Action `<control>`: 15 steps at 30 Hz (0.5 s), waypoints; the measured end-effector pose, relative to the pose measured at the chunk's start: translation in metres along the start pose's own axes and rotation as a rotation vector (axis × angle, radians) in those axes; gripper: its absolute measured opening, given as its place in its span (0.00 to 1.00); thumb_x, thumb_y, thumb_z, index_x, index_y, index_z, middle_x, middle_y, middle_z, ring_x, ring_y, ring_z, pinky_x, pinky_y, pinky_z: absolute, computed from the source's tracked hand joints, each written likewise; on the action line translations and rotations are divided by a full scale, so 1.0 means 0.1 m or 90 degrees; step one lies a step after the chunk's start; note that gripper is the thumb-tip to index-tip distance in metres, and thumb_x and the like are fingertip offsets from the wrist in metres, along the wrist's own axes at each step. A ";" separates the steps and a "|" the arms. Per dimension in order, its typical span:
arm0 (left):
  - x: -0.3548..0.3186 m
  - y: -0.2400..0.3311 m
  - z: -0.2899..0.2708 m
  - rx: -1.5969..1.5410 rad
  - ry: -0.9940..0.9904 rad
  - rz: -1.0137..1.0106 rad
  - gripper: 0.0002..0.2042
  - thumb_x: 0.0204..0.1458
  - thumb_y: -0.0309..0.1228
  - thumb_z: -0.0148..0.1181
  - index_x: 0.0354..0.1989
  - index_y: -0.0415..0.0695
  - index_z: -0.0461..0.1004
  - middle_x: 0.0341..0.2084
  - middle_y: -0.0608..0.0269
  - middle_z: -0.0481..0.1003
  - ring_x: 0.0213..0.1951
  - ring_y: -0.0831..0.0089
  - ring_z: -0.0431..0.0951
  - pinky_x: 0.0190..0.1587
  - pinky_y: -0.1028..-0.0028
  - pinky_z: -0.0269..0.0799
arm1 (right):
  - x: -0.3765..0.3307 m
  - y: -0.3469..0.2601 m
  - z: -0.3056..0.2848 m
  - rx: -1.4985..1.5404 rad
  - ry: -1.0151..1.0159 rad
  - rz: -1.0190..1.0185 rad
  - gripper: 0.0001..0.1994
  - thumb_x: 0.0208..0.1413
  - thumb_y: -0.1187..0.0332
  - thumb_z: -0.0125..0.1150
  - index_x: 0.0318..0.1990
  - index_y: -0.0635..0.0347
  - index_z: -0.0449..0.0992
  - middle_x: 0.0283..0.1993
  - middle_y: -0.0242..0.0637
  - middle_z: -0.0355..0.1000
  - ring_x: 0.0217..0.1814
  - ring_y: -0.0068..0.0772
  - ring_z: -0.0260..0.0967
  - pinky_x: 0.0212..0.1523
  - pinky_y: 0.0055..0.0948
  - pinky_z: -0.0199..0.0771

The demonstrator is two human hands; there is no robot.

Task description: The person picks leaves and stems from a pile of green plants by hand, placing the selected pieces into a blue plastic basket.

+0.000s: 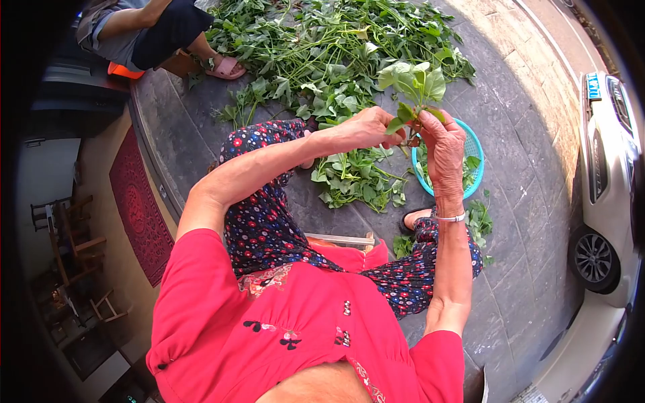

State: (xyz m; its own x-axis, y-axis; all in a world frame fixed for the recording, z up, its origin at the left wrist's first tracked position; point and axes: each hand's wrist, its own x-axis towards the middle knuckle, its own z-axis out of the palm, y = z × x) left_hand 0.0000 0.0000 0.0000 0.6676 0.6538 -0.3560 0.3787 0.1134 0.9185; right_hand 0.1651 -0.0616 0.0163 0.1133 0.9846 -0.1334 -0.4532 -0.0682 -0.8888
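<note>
A leafy green sprig (413, 84) stands upright between my two hands, its stem pinched where they meet. My left hand (366, 129) reaches in from the left and grips the lower stem with thumb and fingers. My right hand (445, 144), a silver bangle on its wrist, closes around the same stem from the right. Directly below the hands sits a turquoise plastic basket (474, 149) holding picked leaves. A small heap of greens (359, 178) lies on the pavement just left of the basket.
A large pile of leafy vines (322, 47) covers the stone pavement ahead. Another person (144, 30) in a pink sandal sits at the upper left. A white car (605, 174) is parked at the right. Loose leaves (478, 221) lie by my right foot.
</note>
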 end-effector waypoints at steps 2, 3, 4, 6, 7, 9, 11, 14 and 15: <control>0.13 -0.19 -0.07 0.026 0.131 0.063 0.10 0.48 0.31 0.59 0.38 0.42 0.78 0.24 0.67 0.76 0.28 0.80 0.71 0.32 0.78 0.67 | -0.01 -0.01 -0.01 -0.026 0.026 0.045 0.10 0.53 0.69 0.58 0.40 0.65 0.74 0.33 0.37 0.75 0.35 0.26 0.75 0.24 0.18 0.69; 0.06 0.01 -0.20 -0.052 0.116 0.050 0.10 0.50 0.30 0.57 0.40 0.43 0.78 0.26 0.72 0.75 0.30 0.84 0.70 0.36 0.80 0.66 | 0.01 0.00 0.03 -0.015 0.048 0.043 0.10 0.53 0.69 0.58 0.40 0.65 0.74 0.33 0.37 0.75 0.35 0.26 0.75 0.24 0.18 0.69; 0.09 0.13 -0.25 -0.090 0.122 0.078 0.10 0.50 0.29 0.57 0.40 0.42 0.77 0.27 0.71 0.76 0.30 0.83 0.70 0.36 0.80 0.67 | 0.05 -0.02 0.00 -0.013 0.043 0.040 0.10 0.53 0.69 0.58 0.40 0.65 0.74 0.32 0.36 0.75 0.34 0.26 0.75 0.23 0.18 0.67; 0.18 0.24 -0.24 -0.217 0.146 0.197 0.06 0.47 0.28 0.60 0.34 0.42 0.78 0.25 0.70 0.76 0.24 0.85 0.68 0.29 0.81 0.64 | 0.10 -0.05 -0.02 -0.015 0.042 0.038 0.10 0.52 0.70 0.58 0.40 0.64 0.74 0.31 0.34 0.75 0.32 0.24 0.75 0.21 0.17 0.65; 0.20 0.27 -0.23 -0.233 0.148 0.210 0.07 0.47 0.28 0.61 0.34 0.42 0.78 0.25 0.71 0.76 0.25 0.84 0.68 0.31 0.80 0.65 | 0.10 -0.06 -0.02 -0.014 0.045 0.040 0.10 0.52 0.70 0.58 0.40 0.64 0.74 0.31 0.34 0.75 0.32 0.24 0.75 0.21 0.17 0.65; 0.22 0.34 -0.19 -0.316 0.131 0.187 0.07 0.46 0.28 0.62 0.34 0.41 0.77 0.25 0.70 0.76 0.26 0.82 0.69 0.33 0.79 0.66 | 0.10 -0.06 -0.01 -0.022 0.038 0.032 0.10 0.52 0.70 0.59 0.40 0.64 0.74 0.31 0.33 0.75 0.32 0.23 0.75 0.19 0.16 0.64; 0.22 0.37 -0.18 -0.355 0.111 0.179 0.07 0.46 0.27 0.62 0.34 0.41 0.77 0.26 0.70 0.76 0.28 0.82 0.70 0.35 0.78 0.67 | 0.09 -0.06 0.01 -0.018 0.049 0.032 0.09 0.52 0.70 0.59 0.39 0.63 0.75 0.30 0.33 0.75 0.30 0.21 0.73 0.18 0.15 0.62; 0.25 0.36 -0.20 -0.360 0.090 0.195 0.08 0.44 0.25 0.63 0.35 0.41 0.77 0.28 0.69 0.76 0.31 0.81 0.72 0.38 0.77 0.67 | 0.07 -0.09 -0.01 -0.037 0.065 0.030 0.08 0.51 0.69 0.59 0.37 0.63 0.76 0.27 0.31 0.74 0.25 0.16 0.69 0.16 0.13 0.60; 0.26 0.37 -0.21 -0.326 0.090 0.216 0.08 0.44 0.24 0.63 0.35 0.41 0.77 0.29 0.69 0.77 0.32 0.82 0.72 0.40 0.77 0.68 | 0.06 -0.10 -0.03 -0.059 0.070 0.031 0.08 0.50 0.69 0.59 0.35 0.63 0.76 0.26 0.31 0.74 0.22 0.14 0.67 0.16 0.13 0.59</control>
State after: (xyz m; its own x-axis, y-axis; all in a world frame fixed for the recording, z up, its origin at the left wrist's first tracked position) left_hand 0.0177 0.0365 0.0286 0.5919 0.8052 -0.0367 -0.2180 0.2038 0.9544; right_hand 0.1726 -0.0556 0.0230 0.1915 0.9566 -0.2197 -0.3781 -0.1347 -0.9159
